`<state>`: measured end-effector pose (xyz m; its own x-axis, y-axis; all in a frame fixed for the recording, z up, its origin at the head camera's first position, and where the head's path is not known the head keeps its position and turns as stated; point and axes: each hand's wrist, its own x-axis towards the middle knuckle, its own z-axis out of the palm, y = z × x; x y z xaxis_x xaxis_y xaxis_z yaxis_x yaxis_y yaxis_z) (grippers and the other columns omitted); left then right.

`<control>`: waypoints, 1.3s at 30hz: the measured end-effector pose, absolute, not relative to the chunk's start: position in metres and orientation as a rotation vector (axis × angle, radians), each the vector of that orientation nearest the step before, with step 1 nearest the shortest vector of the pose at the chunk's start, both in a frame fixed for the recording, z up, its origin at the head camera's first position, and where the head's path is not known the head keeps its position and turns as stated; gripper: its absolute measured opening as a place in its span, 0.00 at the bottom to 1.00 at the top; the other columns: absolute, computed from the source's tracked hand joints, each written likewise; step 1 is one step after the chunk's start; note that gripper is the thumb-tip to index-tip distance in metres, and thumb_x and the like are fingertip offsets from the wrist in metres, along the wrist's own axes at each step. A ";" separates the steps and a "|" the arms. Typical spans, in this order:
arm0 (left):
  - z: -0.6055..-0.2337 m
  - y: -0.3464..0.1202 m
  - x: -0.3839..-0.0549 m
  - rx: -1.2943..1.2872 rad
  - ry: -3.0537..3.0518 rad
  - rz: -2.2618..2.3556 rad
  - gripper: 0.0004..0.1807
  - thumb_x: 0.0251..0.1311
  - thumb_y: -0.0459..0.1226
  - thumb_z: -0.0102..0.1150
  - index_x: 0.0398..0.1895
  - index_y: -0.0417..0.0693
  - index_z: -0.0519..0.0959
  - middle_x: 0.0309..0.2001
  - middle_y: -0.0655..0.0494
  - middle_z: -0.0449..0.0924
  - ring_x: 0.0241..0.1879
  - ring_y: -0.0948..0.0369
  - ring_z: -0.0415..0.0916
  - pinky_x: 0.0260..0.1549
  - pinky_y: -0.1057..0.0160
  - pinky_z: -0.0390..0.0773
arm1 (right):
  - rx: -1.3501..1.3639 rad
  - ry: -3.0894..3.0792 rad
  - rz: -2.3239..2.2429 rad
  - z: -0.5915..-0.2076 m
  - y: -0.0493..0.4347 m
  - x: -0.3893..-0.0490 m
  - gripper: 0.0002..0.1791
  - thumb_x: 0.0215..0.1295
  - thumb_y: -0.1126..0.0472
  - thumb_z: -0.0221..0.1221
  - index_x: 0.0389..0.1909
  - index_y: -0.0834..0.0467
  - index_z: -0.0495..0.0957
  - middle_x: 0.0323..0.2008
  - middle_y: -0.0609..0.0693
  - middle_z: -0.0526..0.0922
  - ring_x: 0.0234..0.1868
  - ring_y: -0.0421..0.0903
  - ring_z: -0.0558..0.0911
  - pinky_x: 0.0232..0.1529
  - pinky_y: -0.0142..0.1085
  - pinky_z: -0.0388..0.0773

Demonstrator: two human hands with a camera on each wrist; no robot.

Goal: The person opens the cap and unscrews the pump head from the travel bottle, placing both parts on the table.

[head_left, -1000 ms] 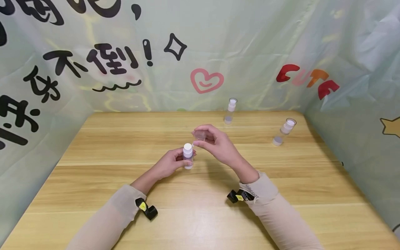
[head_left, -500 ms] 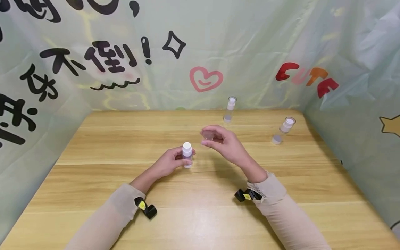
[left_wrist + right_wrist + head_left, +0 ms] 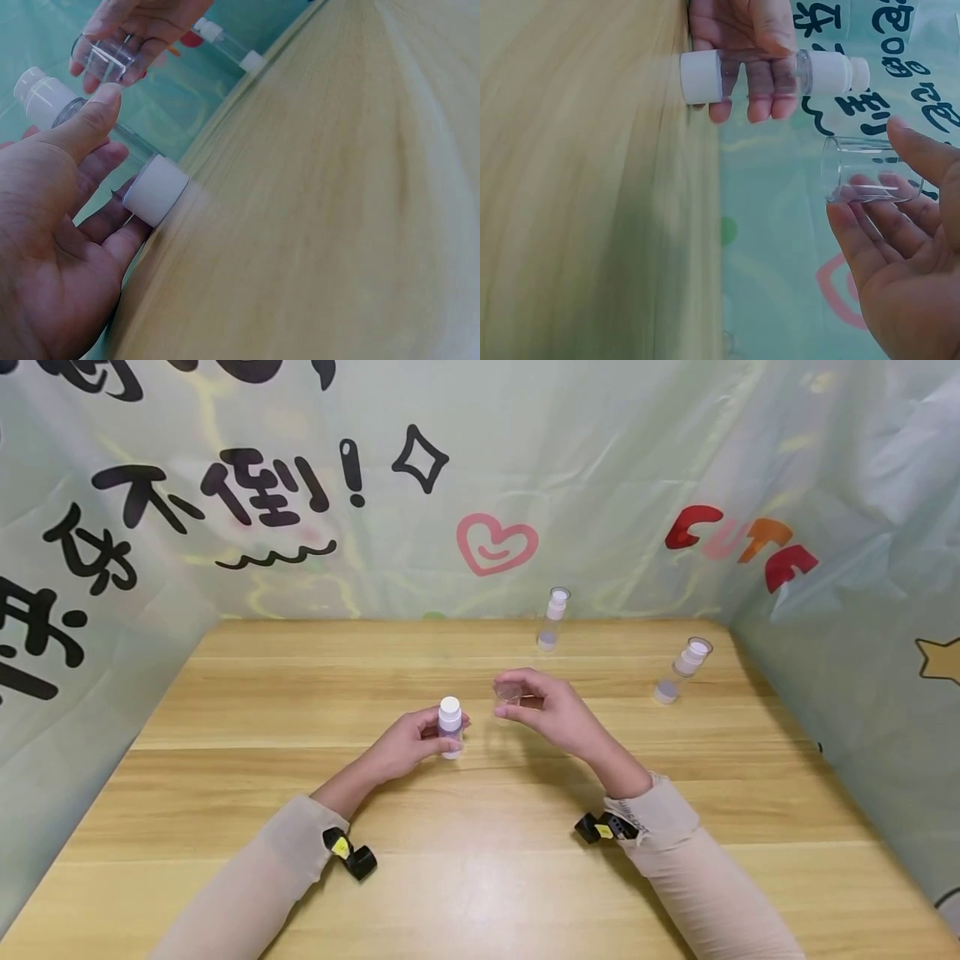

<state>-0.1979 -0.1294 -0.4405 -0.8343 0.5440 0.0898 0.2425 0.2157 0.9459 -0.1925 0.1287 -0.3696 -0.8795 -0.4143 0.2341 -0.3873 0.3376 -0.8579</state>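
Observation:
My left hand (image 3: 405,745) grips a small clear pump bottle (image 3: 450,717) around its body. The bottle stands upright, its white pump top uncovered and its white base (image 3: 156,190) at the tabletop. To its right, my right hand (image 3: 553,708) pinches a clear cylindrical cap (image 3: 874,169) between thumb and fingers, raised above the table and apart from the bottle. In the right wrist view the cap is see-through, with nothing inside it. Fingers of the left hand show through the bottle's transparent body (image 3: 759,75).
Two similar bottles with clear caps on stand farther off: one bottle (image 3: 550,625) near the table's back edge, the other bottle (image 3: 681,672) at the back right. A printed cloth (image 3: 600,510) rises behind and beside the wooden table (image 3: 300,693).
My right hand has moved right and slightly down with the clear cap, widening the gap to the bottle. The left hand keeps holding the bottle in about the same place.

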 end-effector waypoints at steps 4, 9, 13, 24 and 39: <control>-0.441 -0.129 -0.198 0.741 2.232 1.652 0.19 0.62 0.38 0.65 0.56 0.46 0.78 0.55 0.50 0.80 0.53 0.56 0.78 0.54 0.55 0.78 | -0.737 2.574 -1.588 -0.371 0.130 -0.193 0.21 0.60 0.62 0.68 0.55 0.61 0.78 0.47 0.55 0.83 0.49 0.49 0.81 0.51 0.41 0.80; -0.440 -0.129 -0.199 0.737 2.233 1.653 0.19 0.62 0.37 0.65 0.56 0.46 0.78 0.55 0.50 0.80 0.53 0.56 0.78 0.54 0.56 0.77 | -0.713 2.583 -1.541 -0.377 0.134 -0.195 0.22 0.60 0.62 0.68 0.55 0.62 0.78 0.47 0.55 0.83 0.49 0.51 0.81 0.53 0.46 0.79; -0.440 -0.129 -0.199 0.736 2.231 1.662 0.20 0.62 0.36 0.65 0.57 0.44 0.78 0.55 0.49 0.80 0.54 0.55 0.78 0.55 0.55 0.77 | -0.700 2.596 -1.483 -0.382 0.136 -0.197 0.21 0.60 0.62 0.68 0.54 0.61 0.78 0.47 0.54 0.83 0.49 0.50 0.81 0.53 0.45 0.80; -0.439 -0.129 -0.199 0.714 2.230 1.649 0.20 0.62 0.36 0.65 0.57 0.44 0.78 0.56 0.51 0.80 0.56 0.54 0.76 0.57 0.55 0.75 | -0.740 2.559 -1.281 -0.392 0.143 -0.200 0.21 0.60 0.63 0.68 0.54 0.64 0.78 0.47 0.54 0.83 0.48 0.48 0.81 0.53 0.41 0.79; -0.439 -0.129 -0.199 0.729 2.233 1.654 0.20 0.61 0.36 0.66 0.56 0.44 0.78 0.55 0.51 0.80 0.54 0.55 0.77 0.56 0.55 0.76 | -0.754 2.580 -1.038 -0.394 0.147 -0.199 0.20 0.59 0.61 0.69 0.52 0.58 0.79 0.41 0.46 0.83 0.45 0.43 0.80 0.49 0.40 0.79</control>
